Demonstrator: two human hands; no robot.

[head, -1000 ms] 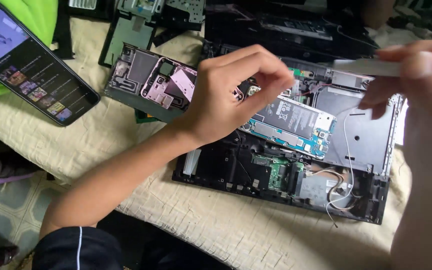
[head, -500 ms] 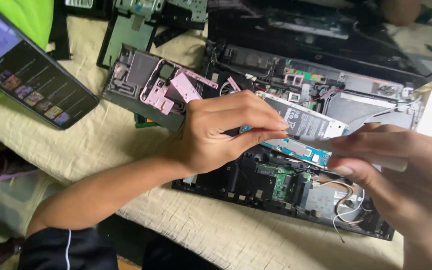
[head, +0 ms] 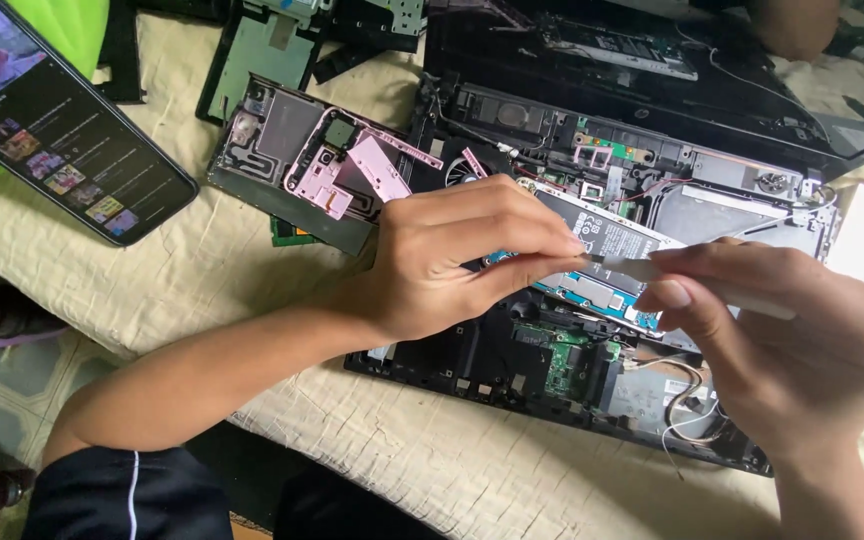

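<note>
Cloth-covered worktop (head: 202, 280). Opened laptop chassis (head: 552, 370), centre. Left hand (head: 452, 260) and right hand (head: 802, 340), above it, pinch a white strip tool (head: 642, 267) between fingertips. Lit smartphone (head: 62, 140) far left of chassis; dismantled metal panel (head: 302, 165) between.

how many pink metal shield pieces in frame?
3 visible: large pink bracket plate on the grey panel left of the left hand, angled pink rectangle beside it, small pink strip by the fan. Hands may hide more.

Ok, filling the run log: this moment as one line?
left hand: on opened laptop | right hand: holds white tool | tip at left fingertips | phone lit
</note>
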